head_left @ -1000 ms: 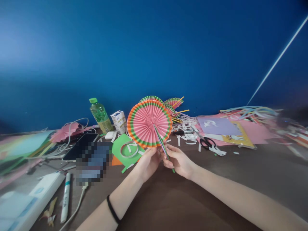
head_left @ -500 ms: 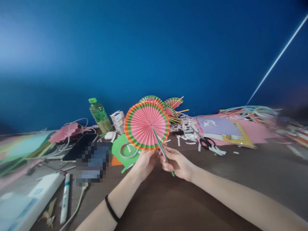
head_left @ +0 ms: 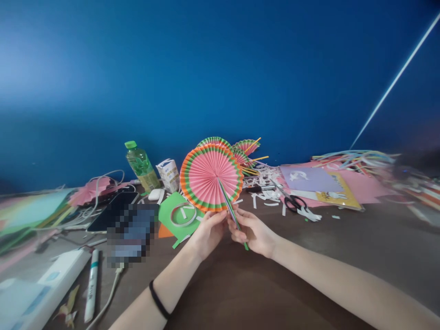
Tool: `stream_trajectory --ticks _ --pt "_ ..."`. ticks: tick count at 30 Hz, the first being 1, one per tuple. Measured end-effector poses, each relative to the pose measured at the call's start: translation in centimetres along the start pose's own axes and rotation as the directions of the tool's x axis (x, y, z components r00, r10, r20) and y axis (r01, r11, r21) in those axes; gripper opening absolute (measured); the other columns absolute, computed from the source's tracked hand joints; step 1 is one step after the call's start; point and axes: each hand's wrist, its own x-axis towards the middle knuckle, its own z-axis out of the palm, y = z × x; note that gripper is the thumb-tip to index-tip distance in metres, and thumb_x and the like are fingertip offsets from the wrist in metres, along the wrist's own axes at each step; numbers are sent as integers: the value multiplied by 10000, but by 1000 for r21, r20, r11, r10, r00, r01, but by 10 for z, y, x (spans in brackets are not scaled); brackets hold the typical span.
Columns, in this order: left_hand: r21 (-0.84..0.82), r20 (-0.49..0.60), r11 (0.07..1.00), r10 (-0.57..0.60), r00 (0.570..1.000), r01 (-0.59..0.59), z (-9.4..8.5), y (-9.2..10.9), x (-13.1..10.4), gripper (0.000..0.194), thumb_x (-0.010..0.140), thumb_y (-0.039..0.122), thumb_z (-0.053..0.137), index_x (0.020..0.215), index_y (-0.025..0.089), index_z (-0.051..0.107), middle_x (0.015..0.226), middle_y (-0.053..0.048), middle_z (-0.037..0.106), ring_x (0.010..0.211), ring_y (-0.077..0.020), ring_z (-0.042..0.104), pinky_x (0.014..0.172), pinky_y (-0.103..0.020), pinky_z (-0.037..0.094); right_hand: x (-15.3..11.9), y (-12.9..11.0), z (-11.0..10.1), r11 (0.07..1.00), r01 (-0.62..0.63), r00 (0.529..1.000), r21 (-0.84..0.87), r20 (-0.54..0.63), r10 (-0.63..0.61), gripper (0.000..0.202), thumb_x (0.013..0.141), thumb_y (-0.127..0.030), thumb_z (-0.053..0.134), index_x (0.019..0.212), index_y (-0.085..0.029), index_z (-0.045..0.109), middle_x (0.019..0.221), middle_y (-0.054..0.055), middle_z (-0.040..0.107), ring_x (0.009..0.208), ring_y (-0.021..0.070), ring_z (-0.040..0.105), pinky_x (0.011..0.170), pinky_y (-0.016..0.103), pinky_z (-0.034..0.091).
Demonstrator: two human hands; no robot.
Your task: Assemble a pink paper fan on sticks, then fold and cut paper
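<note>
A round pleated paper fan (head_left: 202, 176), pink with green and orange bands at its rim, stands upright above the table. Its slim handle (head_left: 229, 205), striped green, white and dark, slants from the middle of the disc down to the right. My right hand (head_left: 256, 233) is closed around the lower part of this handle. At the fan's bottom edge, my left hand (head_left: 209, 234) pinches the paper between thumb and fingers; some fingertips are hidden. Behind the held fan, more pleated fans (head_left: 248, 146) in pink and green rest near the wall.
Left of the fan are a green sheet (head_left: 167, 211) with a tape roll (head_left: 183, 223), a small box (head_left: 168, 175), a bottle (head_left: 141, 166), phones (head_left: 115, 211) and a marker (head_left: 91, 286). On the right lie scissors (head_left: 294, 201), paper scraps (head_left: 270, 195) and coloured sheets (head_left: 311, 178).
The fan's disc has turned slightly, with its left edge shifting a little to the right. Both hands keep their hold in nearly the same place.
</note>
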Motion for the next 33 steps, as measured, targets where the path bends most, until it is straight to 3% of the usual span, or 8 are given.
stream_trajectory --ticks 3,8,11,17,23,27,30,33 --pt "9 -24 1000 13 1000 -13 7 -2 -1 198 744 332 652 750 134 656 602 -19 563 627 -137 558 700 -266 483 1 1 1 1000 25 999 8 -44 -25 197 733 -286 665 792 -152 534 615 -42 498 379 24 346 410 203 168" --pt "-55 -172 998 -30 985 20 20 -4 -2 233 729 343 667 808 128 627 647 -5 534 535 -100 501 470 -217 476 1 4 2 998 63 997 -14 -41 -64 187 751 -284 658 819 -169 527 636 -38 500 412 35 371 422 199 200" --pt "-87 -136 994 -71 988 59 21 -4 -3 323 706 375 680 898 121 623 633 10 516 470 -101 494 413 -244 475 1 6 2 997 65 997 -42 -29 -66 192 751 -297 659 789 -165 526 634 -37 495 412 36 375 423 197 207" --pt "-78 -93 989 -129 987 122 18 -4 -2 449 623 453 728 901 121 610 522 52 458 382 -126 509 401 -276 471 0 7 0 995 51 996 -81 -62 -56 233 716 -330 687 752 -163 529 606 -35 492 409 46 382 411 198 225" --pt "-74 -139 994 -95 986 86 16 -6 -2 421 605 425 752 867 122 621 583 22 527 411 -84 471 401 -218 399 2 10 -1 988 118 991 -103 -51 -124 220 706 -325 700 714 -148 569 599 -12 518 499 84 476 484 217 347" --pt "-83 -162 990 -122 979 110 14 -6 -3 365 585 369 771 810 109 648 493 40 486 385 -63 411 412 -207 358 2 10 1 985 101 993 -136 -44 -108 218 720 -337 682 712 -152 567 620 -8 530 533 90 488 533 231 385" --pt "-115 -190 992 -78 979 57 13 -4 -2 255 595 300 771 717 114 646 509 32 508 440 -61 437 461 -201 368 1 6 0 954 129 985 -271 -75 -154 222 721 -355 668 737 -160 561 663 -3 549 576 103 508 597 256 415" --pt "-131 -180 990 27 983 -51 11 -1 2 196 608 255 762 683 122 638 708 -26 626 655 -119 557 629 -239 440 -2 -5 0 829 230 928 -509 -141 -344 192 754 -348 611 747 -170 541 640 -19 532 577 105 497 588 248 404"
